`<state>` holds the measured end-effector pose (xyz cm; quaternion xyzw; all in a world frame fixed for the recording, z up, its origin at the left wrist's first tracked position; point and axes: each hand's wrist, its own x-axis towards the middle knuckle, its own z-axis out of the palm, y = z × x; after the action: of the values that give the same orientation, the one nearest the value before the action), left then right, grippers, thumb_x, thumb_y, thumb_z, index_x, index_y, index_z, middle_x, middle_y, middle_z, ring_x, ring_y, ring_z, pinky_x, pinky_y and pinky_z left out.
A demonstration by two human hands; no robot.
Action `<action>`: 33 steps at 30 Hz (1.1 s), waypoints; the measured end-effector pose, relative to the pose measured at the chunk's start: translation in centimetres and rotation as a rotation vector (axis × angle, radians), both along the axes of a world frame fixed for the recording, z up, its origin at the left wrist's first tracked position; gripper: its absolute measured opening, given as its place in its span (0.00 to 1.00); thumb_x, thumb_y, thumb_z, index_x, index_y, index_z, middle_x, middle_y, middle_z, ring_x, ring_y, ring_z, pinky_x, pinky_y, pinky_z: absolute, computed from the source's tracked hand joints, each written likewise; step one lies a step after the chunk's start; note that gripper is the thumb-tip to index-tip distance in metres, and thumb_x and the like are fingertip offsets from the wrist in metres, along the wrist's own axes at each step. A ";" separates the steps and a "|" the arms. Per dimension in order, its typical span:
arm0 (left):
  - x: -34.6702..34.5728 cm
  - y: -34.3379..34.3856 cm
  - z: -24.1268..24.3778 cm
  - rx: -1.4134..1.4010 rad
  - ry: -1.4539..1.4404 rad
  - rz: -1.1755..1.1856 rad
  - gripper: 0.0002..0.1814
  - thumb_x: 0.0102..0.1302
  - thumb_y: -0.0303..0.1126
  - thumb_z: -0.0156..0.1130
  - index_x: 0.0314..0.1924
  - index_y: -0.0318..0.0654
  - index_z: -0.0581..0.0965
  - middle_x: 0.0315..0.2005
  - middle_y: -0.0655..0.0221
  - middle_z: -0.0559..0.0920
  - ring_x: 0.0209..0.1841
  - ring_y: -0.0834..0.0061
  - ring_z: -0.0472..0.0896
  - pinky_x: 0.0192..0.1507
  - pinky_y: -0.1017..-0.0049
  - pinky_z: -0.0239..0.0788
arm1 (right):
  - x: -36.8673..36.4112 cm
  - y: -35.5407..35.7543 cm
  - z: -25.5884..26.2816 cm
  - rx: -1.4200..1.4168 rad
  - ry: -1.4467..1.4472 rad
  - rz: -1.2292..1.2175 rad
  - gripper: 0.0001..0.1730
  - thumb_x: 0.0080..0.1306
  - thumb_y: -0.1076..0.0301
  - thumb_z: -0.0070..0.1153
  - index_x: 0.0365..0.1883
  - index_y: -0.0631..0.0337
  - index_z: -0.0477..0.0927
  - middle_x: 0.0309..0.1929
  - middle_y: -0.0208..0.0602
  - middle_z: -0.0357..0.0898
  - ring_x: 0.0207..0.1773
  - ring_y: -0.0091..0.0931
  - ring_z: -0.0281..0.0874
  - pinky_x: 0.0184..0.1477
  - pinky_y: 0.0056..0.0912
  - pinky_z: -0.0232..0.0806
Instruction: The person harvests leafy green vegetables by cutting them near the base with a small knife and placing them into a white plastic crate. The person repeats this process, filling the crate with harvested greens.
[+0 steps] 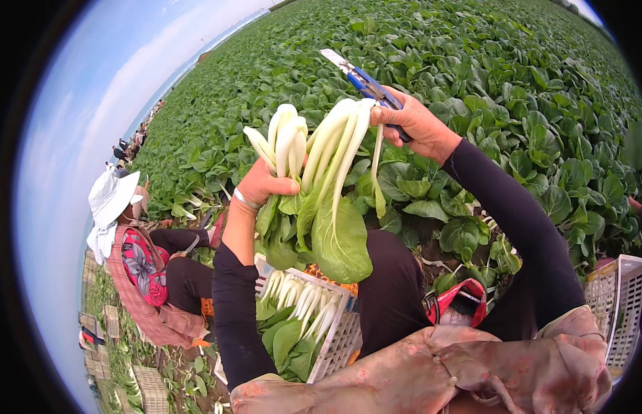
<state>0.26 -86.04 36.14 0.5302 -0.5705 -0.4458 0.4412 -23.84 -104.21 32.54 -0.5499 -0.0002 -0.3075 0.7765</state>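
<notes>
My left hand [266, 183] is closed around pale-stemmed bok choy heads [287, 139], held root ends up with the leaves hanging down. To its right hangs another bok choy [337, 150], its base by the fingers of my right hand [422, 124]. That same hand holds a blue snap-off utility knife [370, 85], the blade out and pointing up to the left. A single thin stalk [378, 173] dangles below the right hand. Under my left forearm stands a white plastic crate [344, 331], with bok choy [300, 302] laid in rows, stems to one side.
Dense bok choy plants [455, 62] fill the field ahead. A person in a white hat [114, 191] sits close at left. Another plastic crate [623, 305] stands at right, and several crates [150, 388] lie behind at lower left. Cut leaves litter the soil.
</notes>
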 end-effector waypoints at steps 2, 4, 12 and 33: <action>1.3 3.4 -0.1 0.015 0.014 0.051 0.39 0.38 0.32 0.74 0.54 0.36 0.72 0.45 0.69 0.78 0.48 0.75 0.75 0.57 0.73 0.63 | 1.0 1.2 -0.2 -0.081 0.089 -0.026 0.27 0.59 0.66 0.65 0.52 0.62 0.67 0.25 0.23 0.70 0.16 0.12 0.65 0.14 0.13 0.60; 2.7 6.7 -0.6 0.023 -0.058 0.056 0.41 0.39 0.31 0.74 0.57 0.37 0.70 0.45 0.70 0.78 0.49 0.75 0.74 0.56 0.74 0.63 | 0.0 1.8 -0.3 -0.160 0.211 -0.084 0.28 0.59 0.67 0.64 0.54 0.63 0.66 0.25 0.22 0.69 0.15 0.11 0.64 0.13 0.13 0.59; 4.4 28.1 -0.2 0.109 -0.413 0.571 0.35 0.42 0.28 0.71 0.54 0.34 0.72 0.45 0.71 0.78 0.47 0.77 0.75 0.53 0.75 0.65 | -12.3 0.1 -12.0 -0.107 0.922 0.033 0.42 0.53 0.63 0.70 0.61 0.63 0.61 0.22 0.24 0.70 0.11 0.15 0.64 0.11 0.15 0.56; 5.0 28.1 -28.3 0.177 -1.467 0.999 0.22 0.39 0.32 0.70 0.40 0.47 0.77 0.49 0.57 0.69 0.50 0.57 0.67 0.51 0.61 0.56 | -22.3 0.8 -22.0 -0.151 1.292 -0.239 0.10 0.65 0.68 0.50 0.42 0.61 0.69 0.25 0.34 0.78 0.10 0.19 0.67 0.10 0.18 0.58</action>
<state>5.29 -57.94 7.88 0.9011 -0.3750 0.2077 0.0651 -46.18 -103.45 10.56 -0.6728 0.5053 0.0010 0.5403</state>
